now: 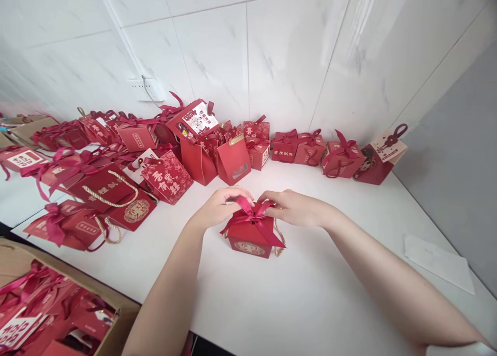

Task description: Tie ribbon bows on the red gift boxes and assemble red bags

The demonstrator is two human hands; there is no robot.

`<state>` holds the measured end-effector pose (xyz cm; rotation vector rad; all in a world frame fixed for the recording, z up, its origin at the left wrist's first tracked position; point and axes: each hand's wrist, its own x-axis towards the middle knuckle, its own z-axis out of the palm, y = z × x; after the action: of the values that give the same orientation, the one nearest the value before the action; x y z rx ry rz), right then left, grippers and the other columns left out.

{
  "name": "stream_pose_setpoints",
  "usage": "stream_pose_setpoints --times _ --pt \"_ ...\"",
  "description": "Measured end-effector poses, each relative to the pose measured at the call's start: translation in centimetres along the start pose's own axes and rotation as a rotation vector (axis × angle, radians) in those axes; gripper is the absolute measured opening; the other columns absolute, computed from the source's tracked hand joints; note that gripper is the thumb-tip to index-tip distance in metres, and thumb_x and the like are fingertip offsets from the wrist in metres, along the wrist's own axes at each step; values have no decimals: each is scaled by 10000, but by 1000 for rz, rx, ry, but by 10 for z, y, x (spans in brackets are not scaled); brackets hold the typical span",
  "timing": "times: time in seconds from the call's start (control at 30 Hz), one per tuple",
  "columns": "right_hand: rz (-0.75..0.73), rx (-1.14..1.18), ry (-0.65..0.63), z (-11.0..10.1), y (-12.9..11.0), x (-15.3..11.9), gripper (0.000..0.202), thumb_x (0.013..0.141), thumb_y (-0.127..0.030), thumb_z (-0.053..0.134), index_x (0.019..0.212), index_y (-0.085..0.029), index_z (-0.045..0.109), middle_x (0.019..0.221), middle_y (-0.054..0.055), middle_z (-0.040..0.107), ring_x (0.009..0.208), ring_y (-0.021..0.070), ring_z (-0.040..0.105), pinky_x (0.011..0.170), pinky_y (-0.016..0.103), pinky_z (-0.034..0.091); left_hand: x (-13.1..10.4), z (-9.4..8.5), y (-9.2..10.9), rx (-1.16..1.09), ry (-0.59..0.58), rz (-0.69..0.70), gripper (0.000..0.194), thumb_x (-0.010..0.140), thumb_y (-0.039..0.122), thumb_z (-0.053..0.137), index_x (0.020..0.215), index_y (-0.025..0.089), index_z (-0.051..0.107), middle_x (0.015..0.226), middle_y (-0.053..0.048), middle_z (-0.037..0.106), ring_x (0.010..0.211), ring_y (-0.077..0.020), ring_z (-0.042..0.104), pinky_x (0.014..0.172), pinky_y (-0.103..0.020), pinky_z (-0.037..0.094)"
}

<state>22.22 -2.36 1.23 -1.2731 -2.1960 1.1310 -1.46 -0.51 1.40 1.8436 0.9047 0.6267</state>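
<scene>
A small red gift box (250,237) with a gold round emblem stands on the white table (310,294) in front of me. A magenta ribbon bow (254,216) is tied over its top, and a twisted gold cord handle (280,239) hangs at its right side. My left hand (223,205) has its fingers closed on the bow's left loop. From the other side, my right hand (289,207) pinches the right loop. The fingertips are partly hidden behind the ribbon.
Several red gift boxes (166,174) crowd the left, and more (341,156) line the tiled wall (287,60). A cardboard carton (126,307) of red boxes stands at the lower left. White paper (438,262) lies at the right. A wall socket (145,90) is behind.
</scene>
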Motion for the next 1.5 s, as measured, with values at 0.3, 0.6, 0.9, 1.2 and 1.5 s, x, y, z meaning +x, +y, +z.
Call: stream_pose_setpoints --times 0.3,0.6,0.9,1.2,1.5 --pt "203 276 118 15 14 20 377 898 -574 498 820 -228 627 863 82 662 625 188 603 429 284 447 -5 4 -12 322 362 -319 381 841 565 535 703 235 667 712 -36 688 655 -233 609 614 -310 430" --pt "122 325 385 36 21 34 522 929 -687 305 1083 -282 597 1066 54 688 906 244 637 809 397 499 0 11 -17 219 432 -340 522 908 648 378 889 231 691 764 -55 703 789 -272 653 727 -345 469" --pt "-167 330 767 63 42 45 400 968 -484 389 1273 -246 492 1360 85 550 1240 236 516 1053 394 396 27 42 -42 129 647 28 429 985 517 327 1222 231 543 1263 -91 611 1131 -224 595 973 -349 450" --pt "-230 443 738 57 49 49 310 928 -437 509 1161 -240 561 1407 83 522 1319 221 469 1081 373 374 30 36 -47 -30 584 94 419 913 523 501 1161 201 605 1166 -71 663 999 -205 635 836 -279 497" --pt "-227 526 787 65 48 46 390 945 -545 446 1111 -223 592 1452 98 475 1344 230 444 1119 355 324 29 43 -47 -6 657 64 390 928 516 480 1065 199 662 1006 -39 694 862 -186 630 777 -274 477"
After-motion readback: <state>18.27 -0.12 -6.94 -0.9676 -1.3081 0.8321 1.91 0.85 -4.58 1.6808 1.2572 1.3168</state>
